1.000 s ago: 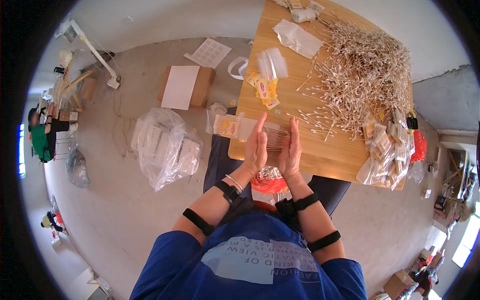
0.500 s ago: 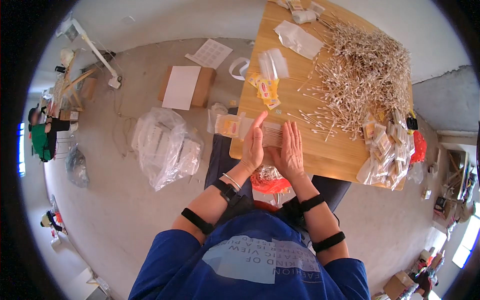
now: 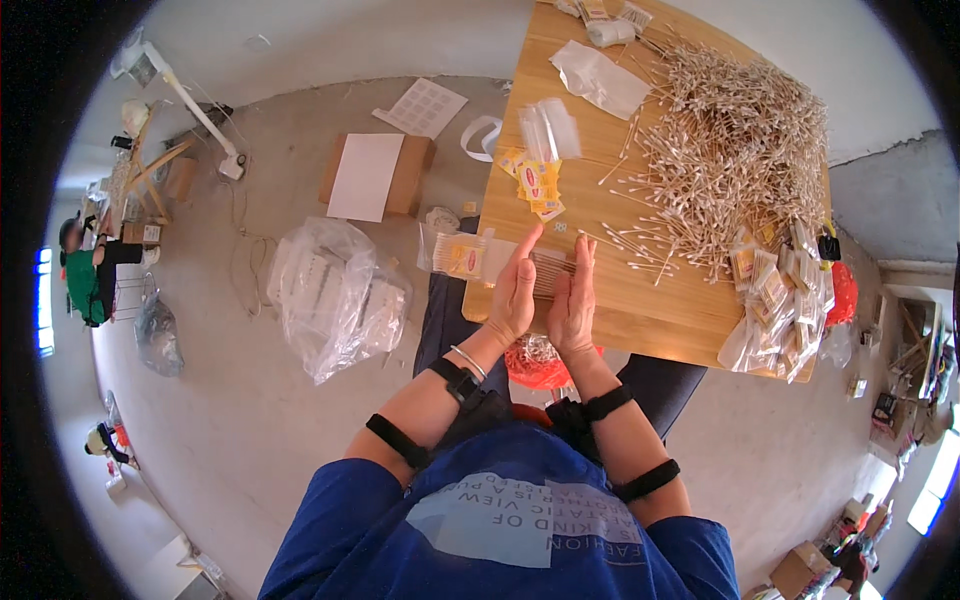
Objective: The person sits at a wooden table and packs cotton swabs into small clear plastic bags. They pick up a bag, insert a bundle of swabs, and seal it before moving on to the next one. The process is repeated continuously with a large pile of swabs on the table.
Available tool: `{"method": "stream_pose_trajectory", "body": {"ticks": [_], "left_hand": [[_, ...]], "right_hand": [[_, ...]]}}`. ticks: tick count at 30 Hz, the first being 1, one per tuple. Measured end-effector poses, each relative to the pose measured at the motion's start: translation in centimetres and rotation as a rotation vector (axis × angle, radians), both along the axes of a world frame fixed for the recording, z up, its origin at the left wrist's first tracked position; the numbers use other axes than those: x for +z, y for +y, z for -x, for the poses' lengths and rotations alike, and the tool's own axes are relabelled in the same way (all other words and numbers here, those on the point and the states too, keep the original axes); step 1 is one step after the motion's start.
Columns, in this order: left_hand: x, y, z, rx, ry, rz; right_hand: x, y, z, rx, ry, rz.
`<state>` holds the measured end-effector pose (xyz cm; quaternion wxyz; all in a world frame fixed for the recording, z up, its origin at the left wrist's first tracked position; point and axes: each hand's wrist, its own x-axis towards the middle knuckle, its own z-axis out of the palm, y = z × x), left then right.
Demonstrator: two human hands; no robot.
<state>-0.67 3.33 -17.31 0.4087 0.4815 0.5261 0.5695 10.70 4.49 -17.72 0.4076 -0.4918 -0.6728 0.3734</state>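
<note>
Across the wooden table [image 3: 640,322] spreads a cotton-swab heap [image 3: 740,140]; nearer, the left hand [image 3: 512,297] and right hand [image 3: 573,312], straight-fingered, palms facing, flank an aligned swab row [image 3: 551,272].

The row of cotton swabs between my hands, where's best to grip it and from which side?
Probably at both ends of the sticks, from left and right together. The cotton swabs lie side by side, sticks running crosswise between the left hand and the right hand, so the facing hands could press evenly on the ends; pinching one end alone might let the row fan out.
</note>
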Motion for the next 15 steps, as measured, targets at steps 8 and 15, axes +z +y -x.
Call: {"method": "stream_pose_trajectory", "body": {"ticks": [8,15], "left_hand": [[-0.3,0.3,0.6,-0.05,-0.04,-0.005],[-1.5,0.3,0.6,-0.021,-0.343,0.012]], "right_hand": [[0.2,0.3,-0.5,0.115,-0.215,-0.044],[1.3,-1.4,-2.4,0.353,-0.808,-0.192]]}}
